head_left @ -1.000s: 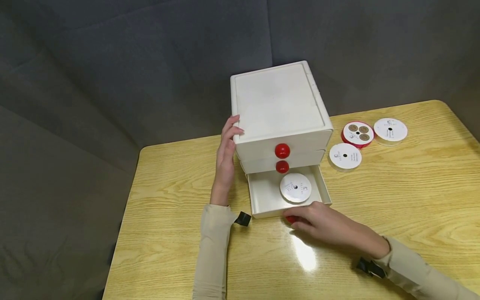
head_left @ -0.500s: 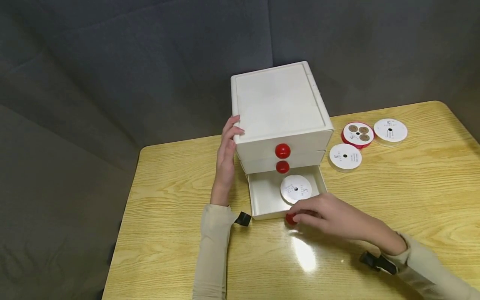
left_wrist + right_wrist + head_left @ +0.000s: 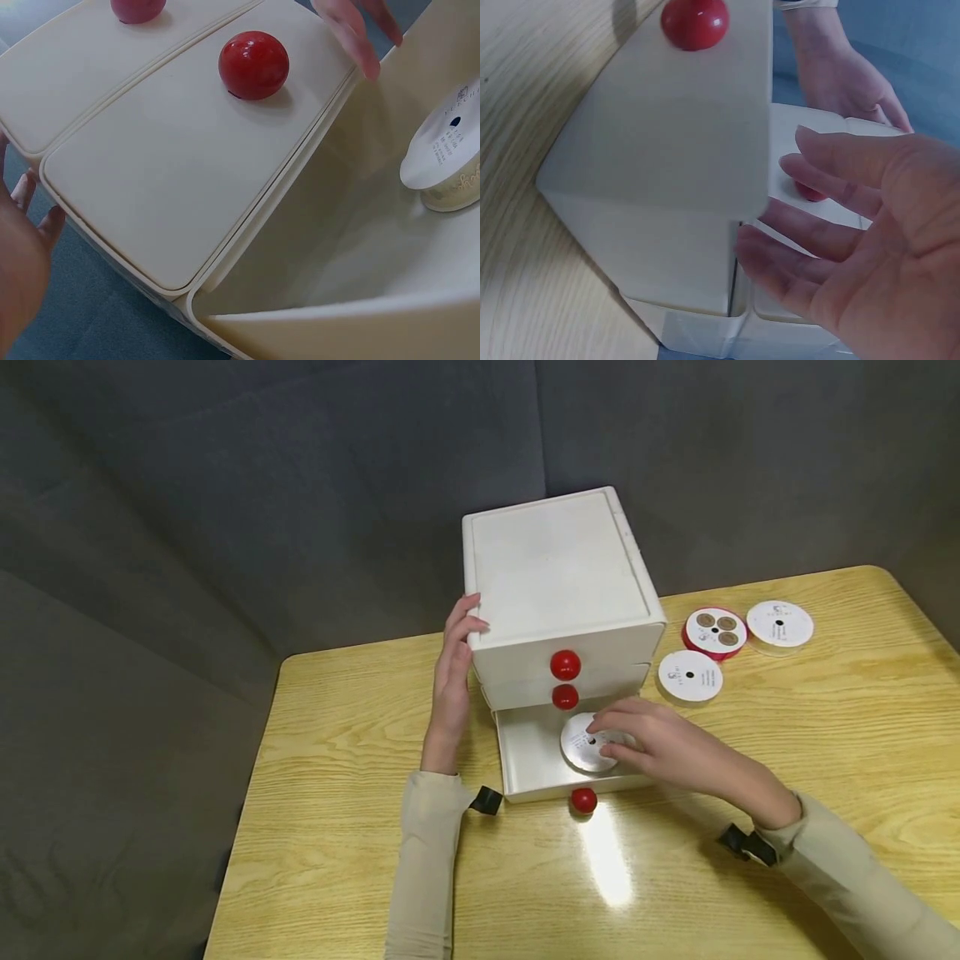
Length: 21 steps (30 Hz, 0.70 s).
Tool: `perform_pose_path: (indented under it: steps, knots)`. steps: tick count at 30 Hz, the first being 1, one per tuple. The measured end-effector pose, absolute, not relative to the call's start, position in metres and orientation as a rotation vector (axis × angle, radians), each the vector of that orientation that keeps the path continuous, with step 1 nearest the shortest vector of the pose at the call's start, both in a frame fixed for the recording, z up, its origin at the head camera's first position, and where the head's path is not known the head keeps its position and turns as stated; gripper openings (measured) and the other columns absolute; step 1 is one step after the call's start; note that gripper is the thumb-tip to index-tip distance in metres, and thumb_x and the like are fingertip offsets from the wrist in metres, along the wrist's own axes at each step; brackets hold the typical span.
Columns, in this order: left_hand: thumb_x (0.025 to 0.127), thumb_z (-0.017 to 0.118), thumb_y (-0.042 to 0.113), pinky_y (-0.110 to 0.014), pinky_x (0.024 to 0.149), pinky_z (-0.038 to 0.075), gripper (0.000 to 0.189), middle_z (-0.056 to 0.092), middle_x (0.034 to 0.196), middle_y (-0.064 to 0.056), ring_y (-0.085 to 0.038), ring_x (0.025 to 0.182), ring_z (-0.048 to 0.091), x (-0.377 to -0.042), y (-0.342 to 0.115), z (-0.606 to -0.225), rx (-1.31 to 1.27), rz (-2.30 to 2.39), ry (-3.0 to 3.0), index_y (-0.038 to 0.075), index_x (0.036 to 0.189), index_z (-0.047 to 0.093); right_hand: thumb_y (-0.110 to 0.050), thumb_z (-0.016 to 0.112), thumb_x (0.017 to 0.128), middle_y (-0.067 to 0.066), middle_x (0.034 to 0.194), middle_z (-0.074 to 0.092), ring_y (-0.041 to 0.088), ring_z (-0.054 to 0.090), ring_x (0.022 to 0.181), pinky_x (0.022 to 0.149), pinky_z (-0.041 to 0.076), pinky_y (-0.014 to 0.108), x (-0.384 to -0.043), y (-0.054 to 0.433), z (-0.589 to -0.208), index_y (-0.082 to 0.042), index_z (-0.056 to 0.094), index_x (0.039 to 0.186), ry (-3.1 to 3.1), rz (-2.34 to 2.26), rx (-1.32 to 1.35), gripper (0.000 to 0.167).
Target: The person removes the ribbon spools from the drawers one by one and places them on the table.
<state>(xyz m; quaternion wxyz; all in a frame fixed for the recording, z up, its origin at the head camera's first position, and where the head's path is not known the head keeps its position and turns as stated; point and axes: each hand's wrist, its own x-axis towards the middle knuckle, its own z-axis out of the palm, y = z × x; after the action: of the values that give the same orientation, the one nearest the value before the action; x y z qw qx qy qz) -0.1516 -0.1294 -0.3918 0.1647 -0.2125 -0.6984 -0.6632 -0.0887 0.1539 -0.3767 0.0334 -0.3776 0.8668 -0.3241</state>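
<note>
A small white drawer unit (image 3: 558, 568) stands on the table, its bottom drawer (image 3: 525, 764) pulled out. Inside that drawer lies a white ribbon spool (image 3: 577, 750), label side up; in the left wrist view the spool (image 3: 442, 150) shows pale ribbon round its side. My left hand (image 3: 452, 681) rests against the unit's left side, fingertips over the top edge. Above the open drawer hovers my right hand (image 3: 667, 747), fingers loosely bent and apart over the spool. In the right wrist view nothing sits between the fingers of the right hand (image 3: 885, 225).
Right of the unit, three more ribbon spools lie on the table: one with red ribbon (image 3: 716, 632), two with white faces, the nearer spool (image 3: 690, 676) close to the unit. A red knob (image 3: 583, 801) sticks out from the drawer front. Dark cloth (image 3: 300, 510) hangs behind.
My right hand has let go of the bottom drawer's red knob and moved up and back over the spool. The left hand and the drawer have stayed in place.
</note>
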Motion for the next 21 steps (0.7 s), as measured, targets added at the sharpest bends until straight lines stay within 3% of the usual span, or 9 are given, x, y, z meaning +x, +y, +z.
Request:
perform_pose_path:
  steps: [5,11,16,21]
  knots:
    - [0.106,0.038,0.060,-0.048,0.125,0.017,0.055,0.037,0.158,-0.019,-0.024,0.154,0.025,-0.153,-0.129,-0.393,-0.629,-1.888,-1.977,0.009,0.117,0.055,0.002,0.078,0.087,0.015,0.115,0.071,0.034,0.067,0.108,0.090,0.057,0.051,-0.093,0.153,-0.382,-0.002,0.073,0.112,2.662,-0.941,-1.190,0.026]
    - [0.106,0.038,0.060,-0.049,0.125,0.017,0.039,0.038,0.157,-0.018,-0.025,0.153,0.026,-0.153,-0.129,-0.393,-0.636,-1.896,-1.958,0.028,0.114,0.061,0.002,0.081,0.084,0.019,0.120,0.071,0.037,0.066,0.111,0.091,0.058,0.052,-0.097,0.150,-0.387,-0.002,0.074,0.114,2.613,-0.903,-1.193,0.032]
    - [0.106,0.038,0.060,-0.049,0.125,0.018,0.052,0.038,0.157,-0.017,-0.024,0.153,0.026,-0.152,-0.130,-0.393,-0.630,-1.888,-1.967,0.013,0.116,0.056,0.002,0.082,0.083,0.017,0.118,0.072,0.036,0.068,0.108,0.089,0.059,0.050,-0.100,0.148,-0.391,-0.002,0.074,0.112,2.582,-0.871,-1.217,0.030]
    - [0.107,0.038,0.059,-0.049,0.125,0.018,0.055,0.038,0.157,-0.018,-0.025,0.153,0.026,-0.152,-0.129,-0.392,-0.637,-1.886,-1.965,0.008,0.117,0.054,0.002,0.081,0.083,0.003,0.098,0.074,0.015,0.066,0.085,0.075,0.059,0.035,-0.105,0.146,-0.395,-0.004,0.076,0.106,2.524,-0.890,-1.222,0.024]
